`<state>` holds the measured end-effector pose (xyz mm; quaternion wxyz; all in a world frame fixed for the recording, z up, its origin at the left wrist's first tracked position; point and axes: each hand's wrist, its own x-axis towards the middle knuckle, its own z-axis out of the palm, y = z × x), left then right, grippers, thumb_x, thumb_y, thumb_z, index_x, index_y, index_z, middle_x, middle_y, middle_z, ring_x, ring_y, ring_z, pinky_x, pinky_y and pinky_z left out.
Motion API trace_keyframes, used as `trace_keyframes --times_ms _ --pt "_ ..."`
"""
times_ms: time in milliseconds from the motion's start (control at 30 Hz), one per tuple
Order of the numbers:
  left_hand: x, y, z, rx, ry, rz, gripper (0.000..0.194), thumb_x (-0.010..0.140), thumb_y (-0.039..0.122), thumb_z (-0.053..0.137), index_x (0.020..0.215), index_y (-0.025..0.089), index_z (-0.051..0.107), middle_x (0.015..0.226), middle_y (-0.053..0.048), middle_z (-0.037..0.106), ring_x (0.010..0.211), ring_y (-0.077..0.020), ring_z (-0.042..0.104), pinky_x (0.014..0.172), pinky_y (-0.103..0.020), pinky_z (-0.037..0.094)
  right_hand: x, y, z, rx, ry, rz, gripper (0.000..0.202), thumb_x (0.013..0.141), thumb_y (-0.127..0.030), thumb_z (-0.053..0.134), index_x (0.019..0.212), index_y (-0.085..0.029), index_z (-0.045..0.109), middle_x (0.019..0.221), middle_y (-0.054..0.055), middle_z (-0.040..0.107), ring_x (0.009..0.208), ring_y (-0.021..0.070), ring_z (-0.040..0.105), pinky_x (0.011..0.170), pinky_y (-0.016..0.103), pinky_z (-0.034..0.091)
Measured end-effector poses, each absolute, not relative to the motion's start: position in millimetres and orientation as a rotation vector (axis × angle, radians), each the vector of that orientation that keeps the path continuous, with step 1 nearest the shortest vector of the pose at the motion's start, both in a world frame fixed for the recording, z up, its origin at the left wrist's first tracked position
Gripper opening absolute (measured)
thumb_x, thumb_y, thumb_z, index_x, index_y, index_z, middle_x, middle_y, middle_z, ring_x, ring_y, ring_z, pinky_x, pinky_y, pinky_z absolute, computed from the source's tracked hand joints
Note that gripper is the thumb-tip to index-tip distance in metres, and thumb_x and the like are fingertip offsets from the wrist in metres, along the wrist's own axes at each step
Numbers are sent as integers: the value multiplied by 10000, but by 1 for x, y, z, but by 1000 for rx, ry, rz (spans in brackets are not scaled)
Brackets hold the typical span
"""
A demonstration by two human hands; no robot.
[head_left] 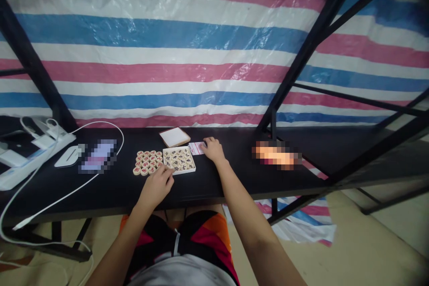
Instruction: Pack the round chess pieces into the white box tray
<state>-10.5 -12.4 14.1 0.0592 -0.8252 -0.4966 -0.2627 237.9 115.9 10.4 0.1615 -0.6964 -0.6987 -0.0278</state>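
A white open box (193,167) holds several round Chinese chess pieces with dark characters. Left of it, red-marked Chinese chess pieces (145,159) lie in rows on the black table. My left hand (157,185) rests at the near edge of these rows and the box's front left corner, its fingers bent and a little apart; nothing shows in its grasp. To the right of the box, my right hand (213,148) lies with fingers stretched over the right end of a pink-and-white card (196,148). Its fingertips seem to touch the card.
Behind the box lies a lid with a white inside (174,136). On the left are a blurred phone-like object (98,156), a white flat device (67,156), a power strip (30,165) and loose cables. A blurred orange item (276,155) lies right, near black metal frame bars.
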Motion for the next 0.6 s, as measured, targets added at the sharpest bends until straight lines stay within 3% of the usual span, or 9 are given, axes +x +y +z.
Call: trace_keyframes --times_ms 133,333,600 --pt "-10 -13 15 -2503 -1516 -788 227 873 161 437 994 191 627 917 -36 581 777 -140 592 681 -236 470 246 118 5 -1952 -2014 24 424 863 -449 448 1175 -191 572 1222 122 543 1079 254 497 874 351 389" --pt "-10 -13 15 -2501 -1520 -785 229 875 161 431 988 191 628 920 -37 582 781 -143 590 685 -242 467 253 119 4 -1734 -1740 282 164 802 -239 510 904 -182 625 884 55 642 823 167 576 751 272 411" --pt "-10 -13 14 -2495 -1506 -807 233 871 161 435 988 193 634 917 -37 582 768 -144 591 677 -247 472 213 97 19 -1049 -1367 804 278 713 -388 619 897 -185 574 731 -10 608 649 125 537 623 241 417"
